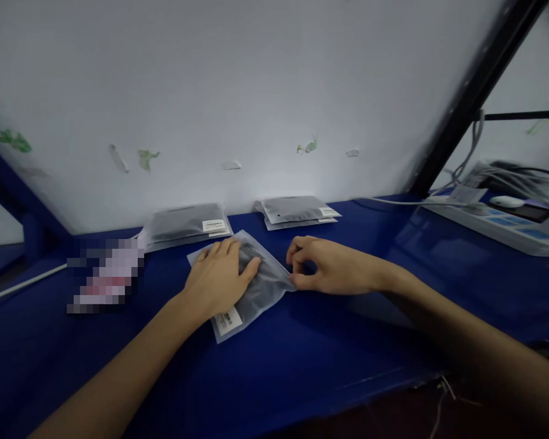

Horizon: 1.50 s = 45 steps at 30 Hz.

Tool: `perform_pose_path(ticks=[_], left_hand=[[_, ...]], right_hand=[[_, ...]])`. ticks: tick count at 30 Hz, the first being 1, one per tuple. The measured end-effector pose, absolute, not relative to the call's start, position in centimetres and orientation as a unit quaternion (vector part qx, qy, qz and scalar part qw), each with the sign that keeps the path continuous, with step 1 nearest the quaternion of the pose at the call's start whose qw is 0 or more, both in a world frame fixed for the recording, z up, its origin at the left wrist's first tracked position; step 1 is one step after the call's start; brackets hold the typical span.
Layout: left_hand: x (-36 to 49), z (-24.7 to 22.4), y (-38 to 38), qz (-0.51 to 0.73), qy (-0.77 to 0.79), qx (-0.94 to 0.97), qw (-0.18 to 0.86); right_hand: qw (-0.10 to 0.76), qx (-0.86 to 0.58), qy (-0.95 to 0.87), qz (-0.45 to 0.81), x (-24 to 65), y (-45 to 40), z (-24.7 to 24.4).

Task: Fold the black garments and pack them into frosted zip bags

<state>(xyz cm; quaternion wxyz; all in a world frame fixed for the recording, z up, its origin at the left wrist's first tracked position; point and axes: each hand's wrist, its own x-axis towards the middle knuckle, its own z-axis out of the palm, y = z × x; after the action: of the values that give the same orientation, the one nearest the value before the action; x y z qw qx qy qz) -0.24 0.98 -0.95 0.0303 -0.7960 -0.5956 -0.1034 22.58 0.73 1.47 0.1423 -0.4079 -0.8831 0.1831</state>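
Lying by the white wall (274, 79) at left is a stack of flat, dark-filled plastic pouches (180, 222); just in front, the left hand (217, 274) rests flat, thumb spread, on a frosted, translucent plastic pouch (269, 286) with a white label, set aslant on the glossy blue tabletop (302, 360); the pouch looks light, soft and probably slippery, best gripped by a rim or corner; the right hand (329, 265) is narrowed, pinching its right corner; beyond, open room runs to a pale, box-like device (503, 230); the tabletop's near edge lies well forward of the pouch.
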Motion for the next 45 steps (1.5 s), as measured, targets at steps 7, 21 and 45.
perform_pose_path(ticks=[7,21,45], left_hand=[[-1.0,-0.8,1.2,-0.081,-0.576,-0.814,-0.011],[-1.5,-0.5,1.1,-0.071,-0.553,-0.830,-0.023],[-1.1,-0.1,0.3,-0.100,-0.517,-0.849,-0.030]], right_hand=[[0.176,-0.553,-0.814,0.039,23.8,4.1,-1.6],[0.164,-0.554,-0.815,0.040,24.3,4.9,-2.9],[0.171,-0.549,-0.817,0.049,24.4,4.9,-2.8]])
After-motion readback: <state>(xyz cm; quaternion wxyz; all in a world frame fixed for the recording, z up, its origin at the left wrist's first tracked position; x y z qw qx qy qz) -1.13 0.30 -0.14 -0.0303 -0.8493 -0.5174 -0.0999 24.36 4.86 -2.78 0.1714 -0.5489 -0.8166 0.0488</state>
